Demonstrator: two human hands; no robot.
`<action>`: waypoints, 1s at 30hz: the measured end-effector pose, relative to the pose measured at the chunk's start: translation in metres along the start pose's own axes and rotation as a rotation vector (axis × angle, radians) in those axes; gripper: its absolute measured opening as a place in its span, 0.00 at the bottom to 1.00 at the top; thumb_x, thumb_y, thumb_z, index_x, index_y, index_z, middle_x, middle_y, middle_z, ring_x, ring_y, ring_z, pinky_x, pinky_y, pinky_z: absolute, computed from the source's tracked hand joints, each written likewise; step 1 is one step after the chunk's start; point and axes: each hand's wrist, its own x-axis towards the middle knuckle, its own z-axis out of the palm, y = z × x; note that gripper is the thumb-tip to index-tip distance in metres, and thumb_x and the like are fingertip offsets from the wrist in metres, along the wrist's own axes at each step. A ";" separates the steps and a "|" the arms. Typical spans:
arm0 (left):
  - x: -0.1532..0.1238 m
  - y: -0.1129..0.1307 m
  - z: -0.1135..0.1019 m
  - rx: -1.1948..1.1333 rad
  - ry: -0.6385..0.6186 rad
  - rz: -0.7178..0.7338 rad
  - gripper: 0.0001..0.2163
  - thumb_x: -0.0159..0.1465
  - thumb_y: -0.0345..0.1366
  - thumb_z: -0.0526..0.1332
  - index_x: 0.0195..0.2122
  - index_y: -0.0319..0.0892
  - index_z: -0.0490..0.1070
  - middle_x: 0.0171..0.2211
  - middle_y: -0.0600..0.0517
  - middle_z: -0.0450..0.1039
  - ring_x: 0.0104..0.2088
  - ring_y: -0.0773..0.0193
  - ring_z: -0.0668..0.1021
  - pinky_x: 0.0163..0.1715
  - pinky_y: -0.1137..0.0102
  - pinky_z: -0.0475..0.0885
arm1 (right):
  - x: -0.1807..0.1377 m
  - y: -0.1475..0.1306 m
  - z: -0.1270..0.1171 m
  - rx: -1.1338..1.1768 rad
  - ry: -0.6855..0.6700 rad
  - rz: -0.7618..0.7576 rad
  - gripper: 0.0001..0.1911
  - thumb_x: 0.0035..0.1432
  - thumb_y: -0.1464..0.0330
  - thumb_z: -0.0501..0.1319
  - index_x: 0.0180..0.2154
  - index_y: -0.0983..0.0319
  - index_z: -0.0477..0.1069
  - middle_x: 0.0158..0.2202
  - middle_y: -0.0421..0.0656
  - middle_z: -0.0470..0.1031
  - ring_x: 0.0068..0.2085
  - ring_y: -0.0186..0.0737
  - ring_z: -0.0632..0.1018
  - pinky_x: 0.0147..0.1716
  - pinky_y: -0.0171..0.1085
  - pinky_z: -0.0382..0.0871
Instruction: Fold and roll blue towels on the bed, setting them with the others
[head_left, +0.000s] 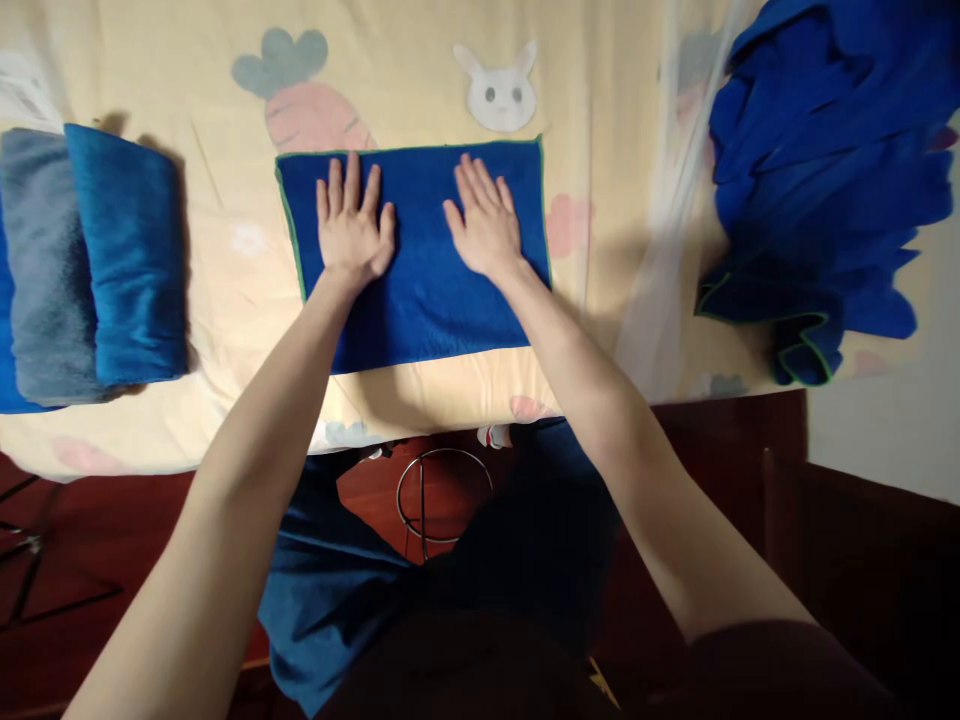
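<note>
Both hands flat, fingers spread, gripping nothing: left hand [351, 225] & right hand [484, 222] press on folded blue towel [427, 290], mid bed [615, 150], near front edge. Folded towels [90, 260] by left edge; crumpled blue pile [817, 170] at right.

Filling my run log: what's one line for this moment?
left hand flat on blue towel | right hand flat on it | folded towels left

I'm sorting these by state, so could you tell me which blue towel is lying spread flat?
The blue towel under both hands, centre; the teal one at left is folded, and the blue pile at right is crumpled.
</note>
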 end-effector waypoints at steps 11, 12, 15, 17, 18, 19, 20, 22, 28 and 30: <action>0.009 -0.039 -0.036 0.091 -0.026 -0.078 0.50 0.63 0.70 0.37 0.71 0.30 0.56 0.77 0.56 0.46 0.76 0.65 0.35 0.73 0.64 0.25 | -0.011 0.053 -0.046 -0.122 -0.035 0.179 0.32 0.77 0.65 0.46 0.74 0.72 0.49 0.78 0.55 0.45 0.78 0.53 0.47 0.75 0.65 0.35; 0.008 -0.035 -0.037 0.091 -0.035 -0.071 0.48 0.64 0.67 0.39 0.73 0.29 0.51 0.78 0.56 0.42 0.76 0.65 0.36 0.73 0.63 0.25 | -0.011 0.045 -0.049 -0.153 -0.043 0.181 0.32 0.76 0.66 0.47 0.74 0.74 0.49 0.78 0.57 0.45 0.78 0.54 0.47 0.75 0.65 0.34; -0.004 -0.008 -0.033 0.106 -0.075 -0.003 0.41 0.69 0.54 0.46 0.75 0.30 0.43 0.79 0.57 0.35 0.77 0.64 0.38 0.75 0.59 0.26 | -0.016 0.006 -0.051 -0.259 -0.038 0.072 0.32 0.75 0.68 0.49 0.72 0.81 0.50 0.77 0.60 0.44 0.78 0.56 0.46 0.76 0.61 0.32; -0.021 0.018 -0.020 0.101 -0.126 0.066 0.37 0.69 0.48 0.47 0.75 0.32 0.47 0.79 0.56 0.37 0.77 0.62 0.38 0.76 0.57 0.28 | -0.025 -0.025 -0.042 -0.264 -0.048 -0.013 0.33 0.74 0.68 0.49 0.73 0.80 0.50 0.78 0.58 0.44 0.78 0.56 0.45 0.76 0.59 0.33; -0.031 0.030 -0.011 0.085 -0.156 0.086 0.36 0.69 0.46 0.47 0.75 0.32 0.50 0.79 0.54 0.38 0.78 0.61 0.39 0.76 0.56 0.29 | -0.030 -0.039 -0.033 -0.240 -0.071 -0.026 0.33 0.74 0.68 0.48 0.73 0.78 0.50 0.78 0.56 0.44 0.78 0.54 0.45 0.77 0.59 0.33; -0.041 0.041 -0.001 0.055 -0.172 0.085 0.35 0.70 0.46 0.47 0.75 0.33 0.51 0.78 0.53 0.41 0.78 0.59 0.40 0.77 0.55 0.31 | -0.037 -0.051 -0.023 -0.199 -0.106 -0.032 0.32 0.74 0.69 0.47 0.74 0.75 0.51 0.78 0.54 0.45 0.78 0.53 0.45 0.77 0.59 0.33; -0.051 0.049 0.009 0.025 -0.172 0.076 0.35 0.70 0.46 0.48 0.75 0.35 0.51 0.78 0.52 0.42 0.78 0.57 0.40 0.77 0.53 0.32 | -0.043 -0.060 -0.013 -0.155 -0.135 -0.034 0.32 0.73 0.69 0.46 0.74 0.72 0.50 0.78 0.51 0.46 0.78 0.51 0.46 0.77 0.58 0.33; -0.069 0.058 0.025 -0.022 -0.162 0.050 0.35 0.70 0.48 0.50 0.77 0.40 0.49 0.78 0.52 0.43 0.78 0.54 0.38 0.77 0.51 0.34 | -0.057 -0.069 0.005 -0.071 -0.139 -0.031 0.33 0.74 0.67 0.44 0.76 0.66 0.48 0.78 0.46 0.47 0.79 0.49 0.45 0.77 0.59 0.31; -0.100 0.057 0.033 -0.040 -0.134 0.038 0.36 0.71 0.47 0.52 0.78 0.45 0.45 0.78 0.54 0.40 0.77 0.52 0.33 0.76 0.46 0.31 | -0.089 -0.065 0.017 -0.031 -0.086 0.025 0.36 0.74 0.61 0.44 0.77 0.64 0.41 0.79 0.46 0.43 0.79 0.53 0.40 0.76 0.63 0.30; -0.109 0.057 0.027 -0.067 -0.154 0.048 0.36 0.70 0.46 0.52 0.78 0.45 0.46 0.78 0.54 0.39 0.77 0.50 0.33 0.76 0.43 0.30 | -0.097 -0.069 0.015 -0.055 -0.096 0.032 0.36 0.74 0.61 0.44 0.77 0.64 0.41 0.79 0.46 0.43 0.79 0.53 0.41 0.76 0.63 0.30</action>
